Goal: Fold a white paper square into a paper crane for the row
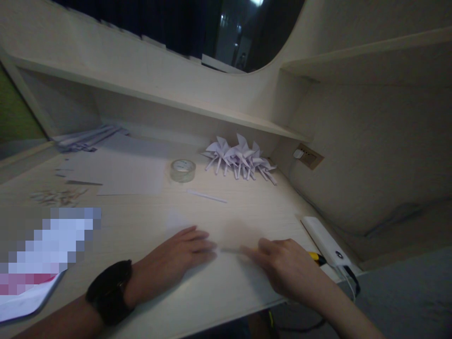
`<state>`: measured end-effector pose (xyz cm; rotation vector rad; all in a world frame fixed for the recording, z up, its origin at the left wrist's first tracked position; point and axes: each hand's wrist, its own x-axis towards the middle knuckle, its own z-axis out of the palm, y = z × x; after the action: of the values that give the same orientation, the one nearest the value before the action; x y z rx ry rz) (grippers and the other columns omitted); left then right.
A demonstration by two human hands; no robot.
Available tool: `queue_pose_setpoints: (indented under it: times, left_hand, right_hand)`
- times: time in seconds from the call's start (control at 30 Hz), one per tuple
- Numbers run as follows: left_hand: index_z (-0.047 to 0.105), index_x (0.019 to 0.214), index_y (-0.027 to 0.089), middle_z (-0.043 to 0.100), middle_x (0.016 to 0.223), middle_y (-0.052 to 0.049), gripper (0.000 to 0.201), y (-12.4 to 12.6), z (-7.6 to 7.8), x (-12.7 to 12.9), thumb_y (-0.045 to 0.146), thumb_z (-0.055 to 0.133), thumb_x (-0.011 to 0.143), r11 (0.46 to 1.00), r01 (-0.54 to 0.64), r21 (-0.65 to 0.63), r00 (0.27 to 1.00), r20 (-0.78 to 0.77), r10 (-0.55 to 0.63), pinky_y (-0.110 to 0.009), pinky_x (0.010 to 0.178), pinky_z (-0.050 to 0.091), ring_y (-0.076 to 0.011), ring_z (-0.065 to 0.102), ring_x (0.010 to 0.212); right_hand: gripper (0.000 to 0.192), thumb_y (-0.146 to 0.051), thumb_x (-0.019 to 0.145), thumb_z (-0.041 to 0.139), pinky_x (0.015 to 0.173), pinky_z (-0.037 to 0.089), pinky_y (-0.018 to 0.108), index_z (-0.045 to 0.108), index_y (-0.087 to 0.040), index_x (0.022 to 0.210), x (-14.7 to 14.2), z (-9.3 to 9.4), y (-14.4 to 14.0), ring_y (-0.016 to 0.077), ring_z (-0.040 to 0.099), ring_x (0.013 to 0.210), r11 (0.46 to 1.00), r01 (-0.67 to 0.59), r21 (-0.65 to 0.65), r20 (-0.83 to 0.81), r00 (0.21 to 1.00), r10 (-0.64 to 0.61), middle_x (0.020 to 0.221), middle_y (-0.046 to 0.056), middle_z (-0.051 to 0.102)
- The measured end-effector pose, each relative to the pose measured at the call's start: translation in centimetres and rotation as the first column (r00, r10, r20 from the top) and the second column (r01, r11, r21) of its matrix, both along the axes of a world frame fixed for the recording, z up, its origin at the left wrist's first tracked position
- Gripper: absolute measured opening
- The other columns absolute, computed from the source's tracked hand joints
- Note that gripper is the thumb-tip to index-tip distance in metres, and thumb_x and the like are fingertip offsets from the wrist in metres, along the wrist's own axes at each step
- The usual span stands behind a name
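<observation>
Paper sheet (226,235): laid flat on the bench (148,221), near its front edge, pale and hard to tell from the surface; it is pressed down by both hands.
Left hand (176,259): laid palm down on the sheet, fingers stretched out flat toward the right; nothing is held in its grip. A black watch (111,289) is worn on the wrist.
Right hand (282,268): rested on the sheet just beside the left hand, fingers half curled, index finger pointed left along a crease; whether anything is pinched in its grip cannot be told because of blur.
Folded paper figures (242,160): gathered in a cluster at the back of the bench, under the shelf (176,101).
Tape roll (182,170): stood just left of the figures.
Paper strip (206,196): laid between the tape roll and the hands.
White power bank (326,245): laid at the right edge, cable attached.
</observation>
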<state>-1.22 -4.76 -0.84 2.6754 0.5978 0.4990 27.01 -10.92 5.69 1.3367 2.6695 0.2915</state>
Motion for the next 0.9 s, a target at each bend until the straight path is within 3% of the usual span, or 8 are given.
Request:
queue_pose_setpoints:
  times: [0.37,0.63,0.9]
  left_hand:
    - [0.042,0.135,0.039,0.052,0.136,0.007,0.043,0.6,-1.5,0.1,0.018,0.039,0.098,1.0,0.023,0.011,0.999,0.041,-0.023,-0.043,0.114,0.02,-0.0151,0.04,0.128]
    - [0.042,0.135,0.038,0.051,0.137,0.007,0.042,0.4,-0.7,0.1,0.018,0.037,0.099,0.999,0.017,0.029,1.0,0.017,-0.017,-0.042,0.114,0.018,-0.0153,0.039,0.129]
    - [0.046,0.132,0.038,0.054,0.133,0.006,0.039,0.4,-1.0,0.7,0.02,0.04,0.098,0.999,0.017,0.05,0.999,0.038,-0.019,-0.043,0.112,0.021,-0.0158,0.043,0.123]
  right_hand:
    - [0.054,-0.005,0.075,0.048,0.05,0.019,0.031,0.052,-0.028,0.123,0.0,0.0,0.0,0.0129,0.051,0.055,1.0,-0.017,-0.009,-0.014,1.0,0.016,0.077,0.0,0.063]
    - [0.054,-0.005,0.075,0.048,0.051,0.021,0.031,0.051,-0.029,0.123,-0.1,-0.1,0.0,0.0136,0.052,0.056,1.0,-0.007,0.002,-0.009,1.0,0.007,0.076,0.0,0.062]
    - [0.054,-0.004,0.075,0.047,0.052,0.022,0.031,0.052,-0.027,0.123,-0.2,-0.2,-0.3,0.0139,0.052,0.056,1.0,-0.014,0.009,-0.019,1.0,0.014,0.077,0.0,0.063]
